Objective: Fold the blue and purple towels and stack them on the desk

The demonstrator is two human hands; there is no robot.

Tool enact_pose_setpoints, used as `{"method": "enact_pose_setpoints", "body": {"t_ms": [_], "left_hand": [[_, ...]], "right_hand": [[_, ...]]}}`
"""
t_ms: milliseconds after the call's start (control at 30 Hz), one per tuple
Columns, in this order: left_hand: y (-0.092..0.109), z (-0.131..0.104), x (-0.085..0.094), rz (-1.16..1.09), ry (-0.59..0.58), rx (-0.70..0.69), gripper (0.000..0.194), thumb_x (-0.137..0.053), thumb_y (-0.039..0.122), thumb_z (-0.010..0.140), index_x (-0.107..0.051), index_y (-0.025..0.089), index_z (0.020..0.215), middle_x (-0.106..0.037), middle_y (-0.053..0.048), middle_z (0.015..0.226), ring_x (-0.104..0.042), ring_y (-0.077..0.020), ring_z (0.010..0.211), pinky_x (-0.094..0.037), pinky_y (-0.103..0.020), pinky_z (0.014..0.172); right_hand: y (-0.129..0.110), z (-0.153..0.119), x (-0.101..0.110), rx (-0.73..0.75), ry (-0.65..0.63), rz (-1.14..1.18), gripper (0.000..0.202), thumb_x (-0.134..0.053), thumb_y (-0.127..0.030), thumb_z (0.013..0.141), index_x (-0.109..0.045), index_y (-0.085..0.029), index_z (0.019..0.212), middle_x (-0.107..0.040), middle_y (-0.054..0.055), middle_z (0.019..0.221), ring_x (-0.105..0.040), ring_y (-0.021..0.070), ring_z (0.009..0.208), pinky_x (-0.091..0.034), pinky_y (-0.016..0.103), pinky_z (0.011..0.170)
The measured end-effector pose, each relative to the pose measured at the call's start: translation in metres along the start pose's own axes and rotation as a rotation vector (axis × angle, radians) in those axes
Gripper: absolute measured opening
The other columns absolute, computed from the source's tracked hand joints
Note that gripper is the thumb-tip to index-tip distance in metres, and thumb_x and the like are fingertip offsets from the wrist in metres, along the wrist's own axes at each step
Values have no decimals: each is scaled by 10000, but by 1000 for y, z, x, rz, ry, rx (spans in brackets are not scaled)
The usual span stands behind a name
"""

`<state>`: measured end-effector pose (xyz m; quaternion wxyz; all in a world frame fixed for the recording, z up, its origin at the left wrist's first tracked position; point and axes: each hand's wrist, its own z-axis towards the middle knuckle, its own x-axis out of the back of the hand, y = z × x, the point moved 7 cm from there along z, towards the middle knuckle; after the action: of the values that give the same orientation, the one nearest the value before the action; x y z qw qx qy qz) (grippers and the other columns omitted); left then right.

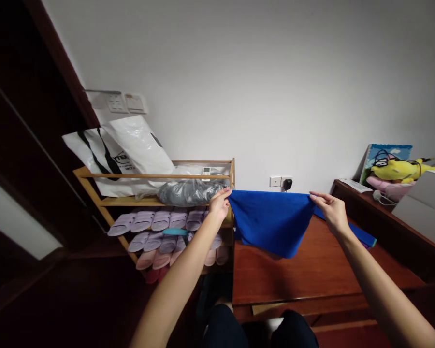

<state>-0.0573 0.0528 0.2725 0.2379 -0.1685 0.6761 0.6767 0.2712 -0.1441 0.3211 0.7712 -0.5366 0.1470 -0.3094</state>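
A blue cloth (273, 220) hangs stretched between my two hands, its top edge nearly straight and its lower part drooping over the reddish-brown wooden desk (275, 280). The cloth's upper left corner is pinched between the fingers of my left hand (220, 203), which is in front of the shelf's right end. At the upper right corner, my right hand (331, 209) grips the cloth between thumb and fingers. Behind the right hand, another flat blue item (362, 235) lies on the desk, partly hidden.
Left of the desk stands a wooden rack (145, 177) with white bags (141, 145), a plastic-wrapped bundle (192, 192) and rows of slippers (161, 219). A raised ledge (355, 198) at the right holds a yellow plush toy (395, 170) and white boxes (429, 203).
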Motion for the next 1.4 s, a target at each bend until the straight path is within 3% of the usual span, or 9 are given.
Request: {"method": "enact_pose_setpoints", "body": {"t_ms": [267, 467, 800, 900, 1033, 1200, 1400], "left_hand": [[10, -1, 8, 90, 42, -130, 324, -804, 145, 460, -663, 154, 752, -640, 5, 699, -523, -72, 562, -278, -200, 478], [23, -12, 8, 221, -20, -202, 274, -802, 190, 461, -690, 156, 709, -651, -12, 696, -554, -114, 618, -364, -227, 557], [35, -41, -11, 658, -374, -303, 147, -782, 220, 540, -713, 206, 669, -660, -26, 680, -579, -186, 675, -432, -296, 689], [45, -53, -15, 755, -456, -376, 75, -746, 261, 621, -686, 218, 626, -622, -15, 701, -546, -181, 709, -406, -288, 747], [56, -76, -26, 912, -579, -526, 140, -617, 336, 780, -637, 222, 701, -571, -12, 783, -505, -181, 803, -362, -282, 826], [59, -98, -35, 1129, -712, -629, 244, -439, 388, 890, -563, 216, 767, -532, -12, 785, -488, -168, 763, -367, -260, 755], [60, -109, -41, 1151, -816, -635, 277, -501, 401, 874, -558, 202, 690, -520, 21, 651, -468, -128, 623, -339, -230, 638]], "right_hand": [[1, -6, 0, 0, -55, -20, 549, -732, -532, 600, -697, -120, 962, -723, 79, 777, -644, 194, 723, -508, 324, 702], [0, -10, 4, -10, -48, 3, 499, -743, -497, 607, -702, -139, 952, -728, 69, 789, -644, 179, 723, -506, 299, 700], [3, -9, 17, 60, -59, -118, 481, -723, -516, 627, -702, -157, 946, -731, 83, 851, -665, 224, 816, -533, 329, 740], [3, -11, 25, 85, -91, -160, 478, -730, -522, 619, -698, -174, 944, -731, 77, 866, -669, 231, 847, -536, 328, 771], [4, -15, 38, 81, -119, -184, 519, -735, -535, 609, -686, -172, 977, -728, 89, 883, -668, 252, 864, -537, 356, 785], [-5, -14, 55, 136, -89, -311, 443, -703, -554, 637, -705, -194, 894, -727, 72, 870, -669, 238, 813, -532, 339, 757], [-9, -16, 71, 151, -33, -430, 426, -671, -582, 651, -704, -200, 837, -720, 57, 803, -664, 225, 750, -522, 312, 709]]}}
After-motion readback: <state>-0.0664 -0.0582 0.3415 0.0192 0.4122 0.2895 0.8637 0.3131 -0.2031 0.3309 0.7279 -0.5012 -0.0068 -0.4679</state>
